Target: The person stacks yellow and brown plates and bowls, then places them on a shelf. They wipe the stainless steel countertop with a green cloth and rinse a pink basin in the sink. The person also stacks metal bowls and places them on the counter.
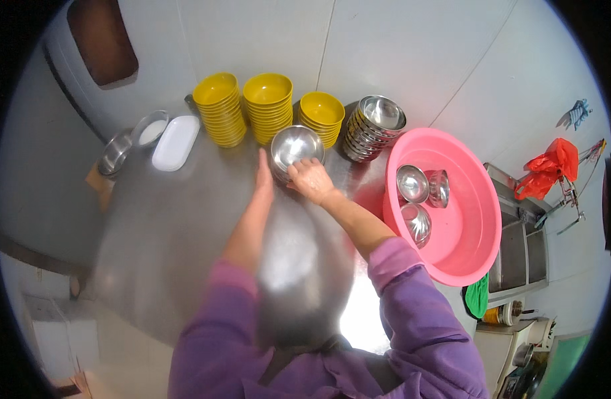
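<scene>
A shiny stainless steel bowl [297,142] stands in front of the yellow stacks, possibly with more bowls beneath it. My right hand [311,180] grips its near rim, fingers over the edge into the bowl. Held flat and upright, my left hand [264,172] is alongside the bowl's left side; whether it touches is hard to tell. Behind are three stacks of yellow bowls [216,90], [268,90], [322,108]. A stack of steel bowls [376,124] rises to their right. Three more steel bowls [412,183], [439,188], [416,224] lie in a pink plastic basin [465,239].
The steel tabletop [195,239] meets a pale wall [265,35]. At left are a white tray [175,143], a bowl of white contents [153,130] and a metal bowl [114,153]. Beyond the basin are a sink [514,249] and a red plastic bag [552,162].
</scene>
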Demonstrator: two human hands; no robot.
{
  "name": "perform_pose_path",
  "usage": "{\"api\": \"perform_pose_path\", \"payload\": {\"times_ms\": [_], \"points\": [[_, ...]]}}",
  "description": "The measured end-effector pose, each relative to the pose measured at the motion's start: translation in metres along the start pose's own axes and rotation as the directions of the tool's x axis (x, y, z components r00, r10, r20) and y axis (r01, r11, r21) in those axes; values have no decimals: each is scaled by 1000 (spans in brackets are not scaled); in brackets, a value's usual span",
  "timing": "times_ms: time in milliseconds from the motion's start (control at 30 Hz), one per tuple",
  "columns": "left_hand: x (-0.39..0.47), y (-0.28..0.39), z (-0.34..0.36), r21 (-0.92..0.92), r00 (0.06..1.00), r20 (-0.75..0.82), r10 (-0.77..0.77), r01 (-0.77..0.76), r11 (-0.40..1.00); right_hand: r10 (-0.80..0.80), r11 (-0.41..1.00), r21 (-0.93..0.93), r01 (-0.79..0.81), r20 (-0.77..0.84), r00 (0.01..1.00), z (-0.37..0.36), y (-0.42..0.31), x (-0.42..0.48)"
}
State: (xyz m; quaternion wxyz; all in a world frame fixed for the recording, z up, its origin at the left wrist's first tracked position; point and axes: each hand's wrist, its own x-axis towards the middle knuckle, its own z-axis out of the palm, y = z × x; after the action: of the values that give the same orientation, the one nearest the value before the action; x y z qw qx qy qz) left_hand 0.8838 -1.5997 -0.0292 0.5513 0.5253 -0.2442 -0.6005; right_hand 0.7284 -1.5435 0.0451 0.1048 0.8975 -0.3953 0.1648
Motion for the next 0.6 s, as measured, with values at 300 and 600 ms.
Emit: {"api": "perform_pose_path", "payload": {"times_ms": [300,600], "points": [[-33,49,29,491,763,76,642,-589,642,-13,995,100,-1,142,990,-10,10,13],[-3,69,16,473,996,89,1,-43,880,73,958,259,-126,207,976,-41,19,16]]}}
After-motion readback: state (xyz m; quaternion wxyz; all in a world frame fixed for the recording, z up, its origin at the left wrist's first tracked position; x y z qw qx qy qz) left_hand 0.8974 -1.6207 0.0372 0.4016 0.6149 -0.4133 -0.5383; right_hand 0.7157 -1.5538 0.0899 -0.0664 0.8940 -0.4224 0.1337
